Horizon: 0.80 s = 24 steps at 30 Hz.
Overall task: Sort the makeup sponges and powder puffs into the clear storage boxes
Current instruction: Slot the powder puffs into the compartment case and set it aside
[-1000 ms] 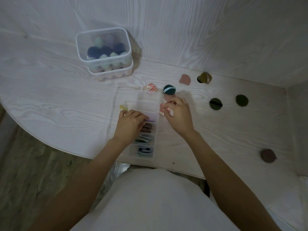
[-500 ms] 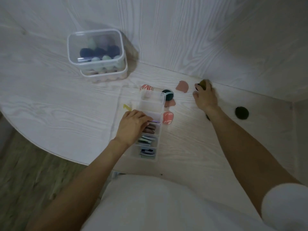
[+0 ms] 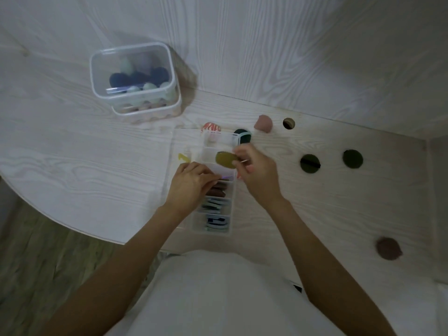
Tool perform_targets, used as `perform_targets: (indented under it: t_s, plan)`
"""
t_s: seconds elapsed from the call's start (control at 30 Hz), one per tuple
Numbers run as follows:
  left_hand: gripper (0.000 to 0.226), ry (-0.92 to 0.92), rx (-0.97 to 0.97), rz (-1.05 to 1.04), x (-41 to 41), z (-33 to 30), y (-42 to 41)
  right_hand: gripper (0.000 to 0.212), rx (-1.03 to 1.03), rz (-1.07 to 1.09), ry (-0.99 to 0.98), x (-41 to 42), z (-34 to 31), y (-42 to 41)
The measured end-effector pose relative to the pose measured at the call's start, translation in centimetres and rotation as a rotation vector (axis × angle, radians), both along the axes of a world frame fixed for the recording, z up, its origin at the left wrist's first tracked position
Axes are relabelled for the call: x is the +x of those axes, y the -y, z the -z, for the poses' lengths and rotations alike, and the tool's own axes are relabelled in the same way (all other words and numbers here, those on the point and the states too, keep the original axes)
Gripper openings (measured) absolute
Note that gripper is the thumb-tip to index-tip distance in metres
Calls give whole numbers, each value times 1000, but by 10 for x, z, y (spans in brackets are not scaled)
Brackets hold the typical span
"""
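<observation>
A long clear divided box (image 3: pixel 232 141) lies in the middle of the table, its near compartments holding brown, mint and blue puffs. My right hand (image 3: pixel 257 175) grips an olive puff (image 3: pixel 226 160) over an upper compartment. My left hand (image 3: pixel 191 184) rests on the box's left side, fingers curled at a divider. Loose puffs lie around: a red-and-white one (image 3: pixel 211 127), a dark teal one (image 3: pixel 244 137), a pink one (image 3: pixel 263 123), two dark green ones (image 3: pixel 309 164) (image 3: pixel 352 159) and a brown one (image 3: pixel 388 248).
Two stacked clear tubs (image 3: pixel 135 69) with blue and mint sponges stand at the back left by the wall. A round hole (image 3: pixel 288 123) is in the tabletop near the wall. A yellow scrap (image 3: pixel 183 157) lies left of the box. The table's curved edge runs at the left.
My right hand reached to the back of the table, took the olive puff there and brought it back over the divided box. My left hand stayed on the box.
</observation>
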<state>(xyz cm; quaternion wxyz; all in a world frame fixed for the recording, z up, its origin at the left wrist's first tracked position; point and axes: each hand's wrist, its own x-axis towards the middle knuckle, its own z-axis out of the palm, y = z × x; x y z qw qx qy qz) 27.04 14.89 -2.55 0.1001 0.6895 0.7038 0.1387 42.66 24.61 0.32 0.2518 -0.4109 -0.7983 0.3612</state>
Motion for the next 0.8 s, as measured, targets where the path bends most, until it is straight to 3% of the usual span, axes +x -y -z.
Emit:
perform_targets:
  t_s: [0.1, 0.33, 0.6, 0.7, 0.8]
  plan:
    - [14, -8, 6, 17, -4, 0, 0, 12, 156, -136, 136, -10, 15, 7]
    - [25, -23, 35, 36, -11, 3, 4, 5, 554, -207, 375, -25, 20, 5]
    - [25, -62, 66, 37, -20, 5, 30, 10, 618, -366, 603, -34, 28, 26]
    - [25, 0, 64, 13, -19, -2, 33, 10, 607, -354, 505, -31, 24, 32]
    - [26, 85, 134, -33, -24, -19, 23, 21, 409, -175, 332, -18, 14, 28]
